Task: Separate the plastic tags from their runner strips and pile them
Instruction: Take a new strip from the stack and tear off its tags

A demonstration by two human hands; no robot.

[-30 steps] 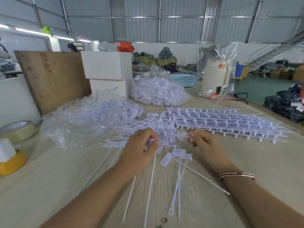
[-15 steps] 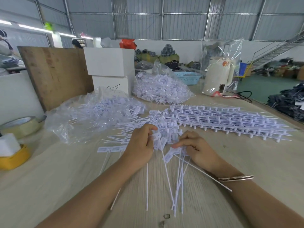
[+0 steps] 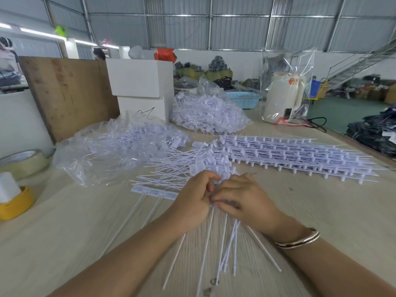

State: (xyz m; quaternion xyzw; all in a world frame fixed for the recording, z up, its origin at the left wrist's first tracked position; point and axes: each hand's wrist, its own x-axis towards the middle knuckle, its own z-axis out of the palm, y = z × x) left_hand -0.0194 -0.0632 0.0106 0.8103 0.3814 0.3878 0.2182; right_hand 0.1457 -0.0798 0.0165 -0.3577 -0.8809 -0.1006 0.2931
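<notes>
Hands (image 3: 222,198) now together, tags (image 3: 214,205) between fingers (image 3: 220,203)

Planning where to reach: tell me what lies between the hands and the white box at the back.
In the head view, a loose pile of separated tags lies between the hands and the white box.

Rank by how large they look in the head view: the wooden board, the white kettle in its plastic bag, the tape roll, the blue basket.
1. wooden board
2. white kettle
3. tape roll: cut by the frame edge and nearer the camera, so unsure against the basket
4. blue basket: partly hidden and farther off
</notes>
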